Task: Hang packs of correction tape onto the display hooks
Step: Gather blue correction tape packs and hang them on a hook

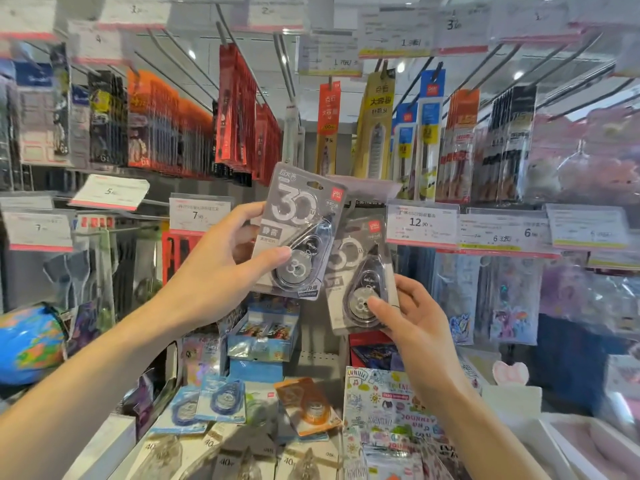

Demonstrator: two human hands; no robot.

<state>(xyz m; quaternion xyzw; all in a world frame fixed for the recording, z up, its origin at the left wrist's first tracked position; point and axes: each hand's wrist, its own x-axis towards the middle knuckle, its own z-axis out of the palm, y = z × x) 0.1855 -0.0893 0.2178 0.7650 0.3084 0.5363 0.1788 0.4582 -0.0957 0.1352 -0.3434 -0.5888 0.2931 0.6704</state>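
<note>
My left hand (221, 268) grips a grey correction tape pack (298, 216) marked "30", tilted, thumb on its front, raised in front of the display. My right hand (412, 317) pinches the lower edge of a second grey pack (360, 268) that hangs slightly lower and to the right, its top under a price tag; the hook itself is hidden there. More correction tape packs lie loose on the ledge below: blue ones (221, 400), an orange one (308, 403) and several beige ones (239, 459).
Rows of hooks (287, 74) carry red, orange and yellow stationery packs above. Price tags (420, 223) line the middle rail. A globe (27, 341) sits at left, a sticker book (388, 410) at lower right, small boxes (263, 334) below centre.
</note>
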